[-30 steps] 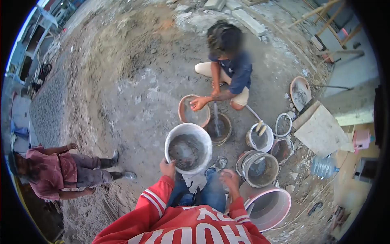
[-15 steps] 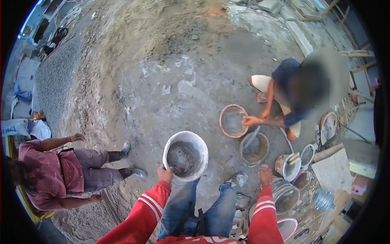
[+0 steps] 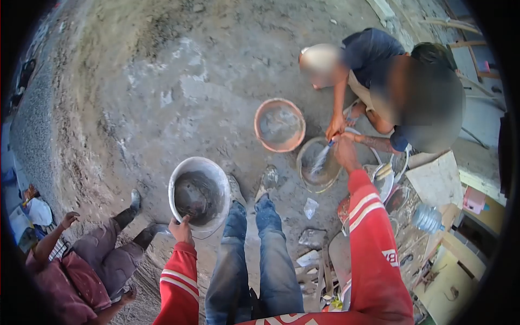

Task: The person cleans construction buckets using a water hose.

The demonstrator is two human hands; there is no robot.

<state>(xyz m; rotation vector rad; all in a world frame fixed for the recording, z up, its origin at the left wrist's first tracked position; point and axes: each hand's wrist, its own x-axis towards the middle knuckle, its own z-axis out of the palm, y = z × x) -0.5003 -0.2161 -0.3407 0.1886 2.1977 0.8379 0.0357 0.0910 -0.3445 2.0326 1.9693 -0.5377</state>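
My left hand (image 3: pixel 182 231) is closed on the near rim of a whitish bucket (image 3: pixel 221 181) with wet grey residue inside. The bucket is beside my left foot, its mouth facing up. My right hand (image 3: pixel 346 153) reaches forward, its fingers closed at the end of a hose (image 3: pixel 331 143) and meeting a squatting co-worker's hands (image 3: pixel 337 125). Those hands partly hide my fingertips. Water sprays from the hose into a dark bucket (image 3: pixel 299 168) below. An orange-rimmed tub (image 3: pixel 257 130) with greyish water sits just beyond it.
Another person in a maroon shirt (image 3: pixel 84 281) is at the left. To the right are a small white-rimmed bucket (image 3: pixel 384 187), a pale board (image 3: pixel 436 176) and a clear water jug (image 3: pixel 428 218). Plastic scraps (image 3: pixel 310 208) lie near my feet on wet, muddy ground (image 3: pixel 206 103).
My right hand has moved forward from above the right-hand buckets to the hose. The co-worker has leaned in with both hands together. My left hand still grips the whitish bucket; the view has shifted.
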